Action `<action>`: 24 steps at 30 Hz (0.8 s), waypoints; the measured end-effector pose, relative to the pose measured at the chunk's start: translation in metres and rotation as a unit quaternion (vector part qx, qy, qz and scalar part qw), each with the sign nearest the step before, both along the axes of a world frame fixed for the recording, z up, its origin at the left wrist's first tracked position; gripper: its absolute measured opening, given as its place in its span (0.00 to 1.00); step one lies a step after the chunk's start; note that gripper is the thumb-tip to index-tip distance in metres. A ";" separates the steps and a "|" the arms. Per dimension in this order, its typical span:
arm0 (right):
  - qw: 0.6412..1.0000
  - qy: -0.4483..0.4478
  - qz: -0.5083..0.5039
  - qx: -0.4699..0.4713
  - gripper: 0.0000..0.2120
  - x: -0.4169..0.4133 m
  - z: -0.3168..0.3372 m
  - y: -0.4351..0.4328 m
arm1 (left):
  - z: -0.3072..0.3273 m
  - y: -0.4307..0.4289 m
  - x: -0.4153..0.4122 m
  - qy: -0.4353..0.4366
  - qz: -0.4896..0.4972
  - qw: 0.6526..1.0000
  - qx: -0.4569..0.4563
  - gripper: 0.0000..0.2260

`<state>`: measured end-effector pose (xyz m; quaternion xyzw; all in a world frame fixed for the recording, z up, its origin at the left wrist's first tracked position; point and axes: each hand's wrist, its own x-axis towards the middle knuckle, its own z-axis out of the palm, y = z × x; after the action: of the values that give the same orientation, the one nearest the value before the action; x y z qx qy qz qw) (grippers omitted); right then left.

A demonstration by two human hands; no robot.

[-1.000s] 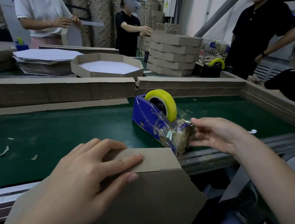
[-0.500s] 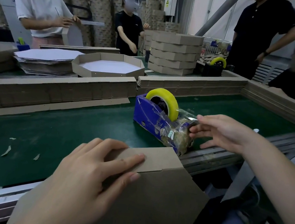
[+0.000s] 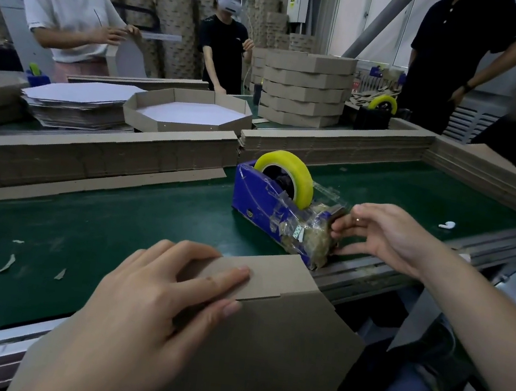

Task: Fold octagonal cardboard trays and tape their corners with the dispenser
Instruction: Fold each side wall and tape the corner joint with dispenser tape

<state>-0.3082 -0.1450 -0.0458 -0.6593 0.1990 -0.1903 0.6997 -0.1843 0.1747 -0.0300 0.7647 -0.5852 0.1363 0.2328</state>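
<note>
A brown cardboard tray rests against the near edge of the green belt, its folded flap upright. My left hand presses flat on that flap and holds it in place. Just beyond stands the blue tape dispenser with a yellow roll, its front end wrapped in old tape. My right hand is at the dispenser's cutter end, with the fingertips pinched at the tape there; the tape end itself is too faint to see.
Low cardboard walls border the belt. Behind them lie a folded octagonal tray, a pile of flat blanks, a stack of finished trays and a second dispenser. Several people stand around. A white earbud lies on the belt.
My right hand has moved left and closed in on the dispenser's cutter end, fingers now pinching there. My left hand has stayed on the flap.
</note>
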 end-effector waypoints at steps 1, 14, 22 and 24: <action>1.000 -0.007 -0.002 0.000 0.14 0.000 -0.002 0.000 | 0.000 0.000 0.000 0.001 0.000 1.000 -0.001 0.17; 0.993 -0.097 -0.052 0.039 0.11 -0.014 -0.039 0.004 | 0.001 -0.004 -0.002 0.003 -0.008 1.000 0.005 0.17; 0.966 0.124 -0.112 -0.195 0.08 -0.008 -0.029 -0.004 | 0.001 -0.005 -0.003 -0.001 -0.013 1.000 0.007 0.17; 0.889 0.231 -0.148 -0.367 0.09 -0.011 -0.021 -0.009 | 0.001 -0.006 -0.003 -0.002 -0.013 1.000 0.008 0.17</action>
<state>-0.3194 -0.1539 -0.0666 -0.8575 0.3657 -0.1933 0.3057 -0.1873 0.1692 -0.0287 0.7585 -0.5967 0.1304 0.2274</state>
